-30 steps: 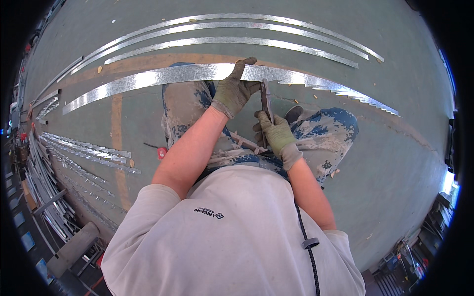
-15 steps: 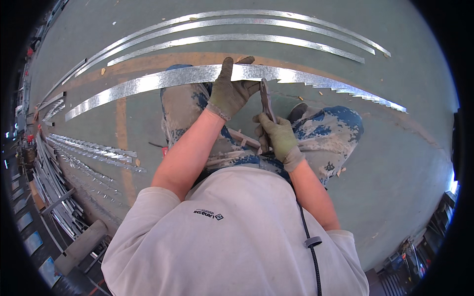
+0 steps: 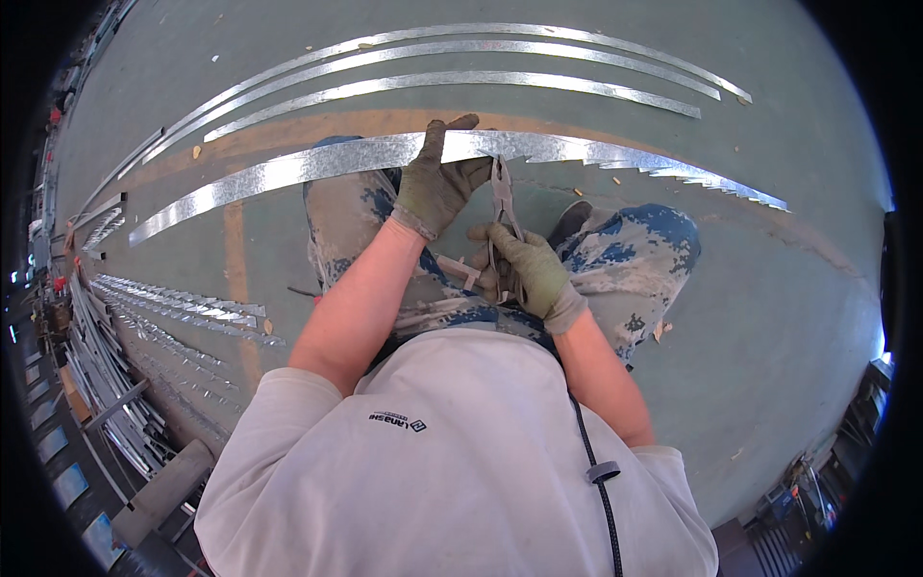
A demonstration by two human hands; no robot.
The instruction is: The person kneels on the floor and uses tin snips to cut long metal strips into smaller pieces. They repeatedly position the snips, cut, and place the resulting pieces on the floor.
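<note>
A long galvanized metal strip [image 3: 288, 171] lies across my knees and the green floor; its right part has a saw-toothed, notched near edge. My gloved left hand [image 3: 437, 183] grips the strip from the near side, thumb over the top. My gloved right hand [image 3: 524, 269] is shut on the handles of metal snips [image 3: 502, 192], whose jaws meet the strip's near edge just right of the left hand. I crouch in paint-spattered trousers.
Three more long metal strips [image 3: 461, 79] lie parallel on the floor beyond. Shorter notched strips [image 3: 183, 306] lie at my left, beside stacked metal profiles [image 3: 106, 385] along the left edge. A small red thing lies by my left knee. An orange floor line [image 3: 236, 269] runs past.
My left hand has slid slightly right along the strip and closed firmer over it. The snips stay at the strip's edge, with the view shifted a little.
</note>
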